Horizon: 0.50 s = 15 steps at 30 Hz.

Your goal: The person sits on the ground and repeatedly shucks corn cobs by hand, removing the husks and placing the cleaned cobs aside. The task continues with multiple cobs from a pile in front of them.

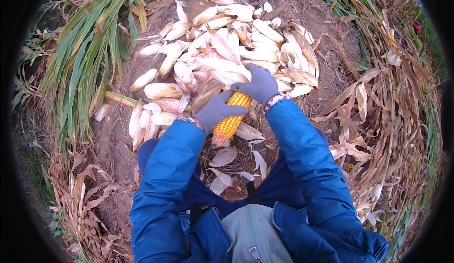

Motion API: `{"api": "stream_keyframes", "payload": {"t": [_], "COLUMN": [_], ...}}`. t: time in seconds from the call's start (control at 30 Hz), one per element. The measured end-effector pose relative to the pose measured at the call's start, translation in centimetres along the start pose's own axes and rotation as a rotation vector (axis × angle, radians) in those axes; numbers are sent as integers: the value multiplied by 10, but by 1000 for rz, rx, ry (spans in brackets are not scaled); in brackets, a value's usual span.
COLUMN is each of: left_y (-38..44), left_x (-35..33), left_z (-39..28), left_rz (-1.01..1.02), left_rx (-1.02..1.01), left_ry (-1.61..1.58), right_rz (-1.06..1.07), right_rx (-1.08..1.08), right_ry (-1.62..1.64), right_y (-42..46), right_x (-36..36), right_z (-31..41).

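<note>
My left hand (220, 111), in a grey glove, is closed around a yellow ear of corn (230, 121) whose kernels are bare and whose pinkish tip points down toward me. At the ear's upper end my right hand (258, 84), gloved too, grips pale corn husks (230, 72) that are peeled back and spread away from me. Where the ear joins the husks is hidden by my fingers. Beyond both hands lies a pile of corn ears in pale husks (262, 31).
Green corn stalks with long leaves (85, 57) lie at the left. Dry brown stalks and leaves (393, 121) are heaped along the right, with more dry leaves (81, 206) at the lower left. Loose husk pieces (224, 156) lie on the soil between my knees.
</note>
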State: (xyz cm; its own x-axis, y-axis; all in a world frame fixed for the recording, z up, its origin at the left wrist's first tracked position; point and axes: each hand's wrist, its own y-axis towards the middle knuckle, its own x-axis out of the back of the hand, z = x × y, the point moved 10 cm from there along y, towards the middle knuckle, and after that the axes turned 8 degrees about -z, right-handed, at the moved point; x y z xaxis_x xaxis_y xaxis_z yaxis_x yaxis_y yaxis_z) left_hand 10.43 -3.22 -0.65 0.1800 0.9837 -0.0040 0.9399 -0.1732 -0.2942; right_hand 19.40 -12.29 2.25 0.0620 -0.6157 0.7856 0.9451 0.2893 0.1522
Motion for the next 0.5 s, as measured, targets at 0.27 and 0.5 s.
{"api": "stream_keyframes", "payload": {"t": [0.27, 0.5], "left_y": [6, 8], "left_x": [3, 2], "left_z": [4, 17], "left_rz": [-127, -50], "left_rx": [-153, -43], "left_ry": [471, 537], "right_rz": [-426, -229], "right_rx": [-125, -511], "right_ry": [334, 1290], "right_y": [-9, -8], "right_x": [-6, -29], "right_z": [-31, -37]}}
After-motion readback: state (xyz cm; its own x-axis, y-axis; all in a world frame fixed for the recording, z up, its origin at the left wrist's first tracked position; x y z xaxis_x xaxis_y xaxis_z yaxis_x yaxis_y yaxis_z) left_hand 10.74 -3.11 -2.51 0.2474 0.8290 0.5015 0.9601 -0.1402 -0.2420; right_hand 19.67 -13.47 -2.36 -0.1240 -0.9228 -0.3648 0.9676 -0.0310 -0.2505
